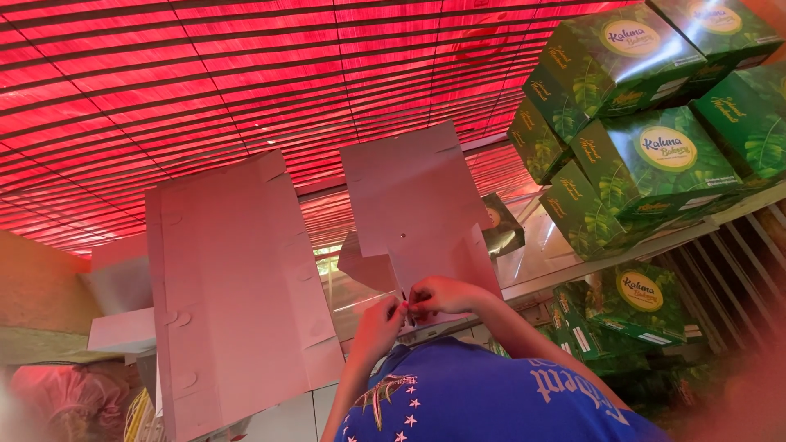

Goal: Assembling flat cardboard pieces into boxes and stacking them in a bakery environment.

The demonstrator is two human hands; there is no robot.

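Hands are pinching together on the near edge of a flat unfolded cardboard blank [413, 205], left hand [378, 326] and right hand [442, 295] touching at its bottom flap, while the blank's long axis is running straight away from them over the glass-topped bench [532, 258].

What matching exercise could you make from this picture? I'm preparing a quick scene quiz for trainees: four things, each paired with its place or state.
Things:
1. flat cardboard blank
2. stack of flat blanks
3. green boxes
4. blue shirt

Places or states:
A. piled up at the right, folded and closed
B. at the bottom edge, nearest the camera
C. leaning at the left, untouched
D. pinched at its lower edge by the left hand and right hand

Pairs: 1-D, 2-C, 3-A, 4-B
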